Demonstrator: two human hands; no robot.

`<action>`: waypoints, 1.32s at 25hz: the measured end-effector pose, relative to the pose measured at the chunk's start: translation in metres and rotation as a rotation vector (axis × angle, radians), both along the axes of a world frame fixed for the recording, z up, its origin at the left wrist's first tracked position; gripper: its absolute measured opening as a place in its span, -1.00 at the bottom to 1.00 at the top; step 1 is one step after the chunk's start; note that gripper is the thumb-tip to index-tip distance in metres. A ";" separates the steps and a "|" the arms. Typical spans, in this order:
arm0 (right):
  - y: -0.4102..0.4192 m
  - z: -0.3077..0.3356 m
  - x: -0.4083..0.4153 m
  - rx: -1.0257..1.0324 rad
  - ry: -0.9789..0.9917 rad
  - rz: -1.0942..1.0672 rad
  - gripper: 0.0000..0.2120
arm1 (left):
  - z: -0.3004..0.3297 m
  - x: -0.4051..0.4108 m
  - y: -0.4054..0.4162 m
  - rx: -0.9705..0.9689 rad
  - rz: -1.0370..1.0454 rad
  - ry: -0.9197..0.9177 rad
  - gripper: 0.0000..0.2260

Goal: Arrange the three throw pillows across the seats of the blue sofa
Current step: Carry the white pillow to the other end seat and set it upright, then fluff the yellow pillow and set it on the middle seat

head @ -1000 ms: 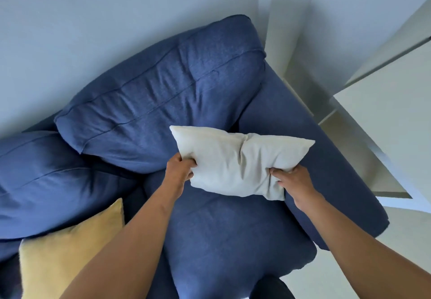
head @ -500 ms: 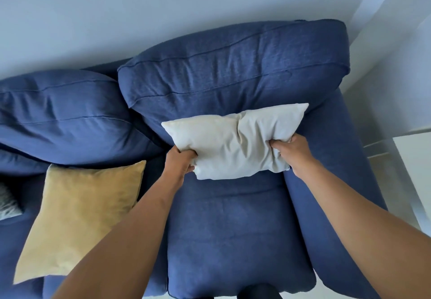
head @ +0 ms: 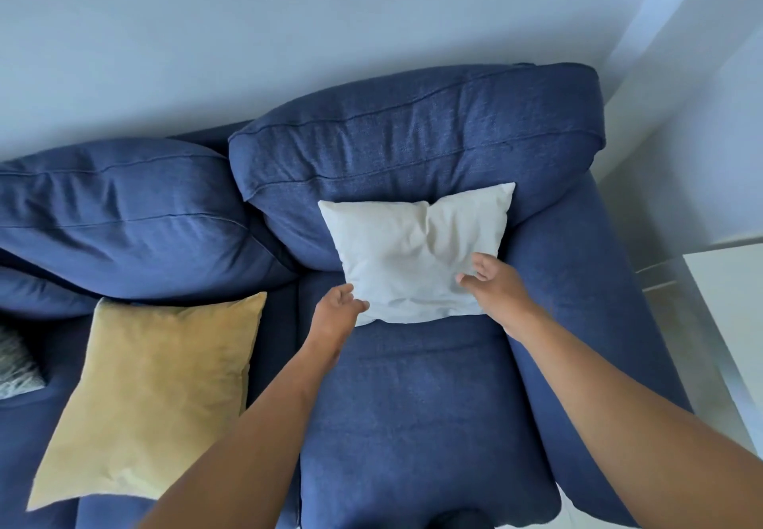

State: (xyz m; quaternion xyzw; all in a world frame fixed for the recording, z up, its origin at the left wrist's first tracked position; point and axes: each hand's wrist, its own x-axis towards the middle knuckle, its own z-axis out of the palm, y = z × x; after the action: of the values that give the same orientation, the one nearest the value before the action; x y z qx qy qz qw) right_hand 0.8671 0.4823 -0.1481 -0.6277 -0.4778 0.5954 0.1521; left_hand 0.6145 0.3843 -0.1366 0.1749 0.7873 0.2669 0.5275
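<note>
White pillow: the soft, square, white cloth throw pillow point(head: 413, 256) leans on the back cushion at the back of the right-hand seat of the blue cloth sofa point(head: 417, 413), close to the right armrest. Its bottom edge sits on the seat.
Yellow pillow: the square, yellow, smooth cloth throw pillow point(head: 152, 392) lies flat on the next seat to the left, near its front edge.
Grey pillow: only a corner of a grey, patterned throw pillow point(head: 16, 371) shows at the far left edge of the sofa, so I cannot tell how it lies.
Left hand: the left hand point(head: 336, 314) is open with loose fingers, right at the white pillow's bottom left corner. It holds nothing.
Right hand: the right hand point(head: 491, 280) is open too, fingers spread over the pillow's lower right part. It may just touch the cloth, but it does not grip it.
How it feels: the white pillow looks light and squishy. It has a dent and wrinkles in the middle, so it bends easily and will not break.
Where to hold: I think the two lower corners or the side edges are best, one hand each. A pinch in the middle would only scrunch it up.
</note>
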 end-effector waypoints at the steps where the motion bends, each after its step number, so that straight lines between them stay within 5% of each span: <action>1: -0.008 0.002 -0.001 -0.006 -0.001 0.011 -0.35 | 0.003 0.002 -0.011 -0.008 0.003 -0.005 -0.50; 4: -0.030 0.005 -0.007 0.000 -0.006 0.036 -0.36 | 0.017 0.004 -0.044 -0.012 0.001 0.013 -0.62; 16: -0.137 0.044 -0.074 0.069 0.005 0.090 -0.45 | 0.047 -0.075 -0.158 0.052 -0.038 0.156 -0.52; 25: -0.283 0.075 -0.211 0.079 -0.125 0.096 -0.52 | 0.056 -0.233 -0.283 0.137 -0.072 0.148 -0.56; 33: -0.348 0.085 -0.319 0.010 -0.121 0.281 -0.56 | 0.043 -0.359 -0.407 0.000 0.115 0.210 -0.62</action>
State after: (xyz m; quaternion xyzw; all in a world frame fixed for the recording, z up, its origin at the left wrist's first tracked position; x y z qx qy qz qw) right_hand 0.5477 0.1341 -0.0632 -0.5885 -0.5723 0.5696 0.0413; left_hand 0.2556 -0.0229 -0.0933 0.1564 0.8472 0.2767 0.4258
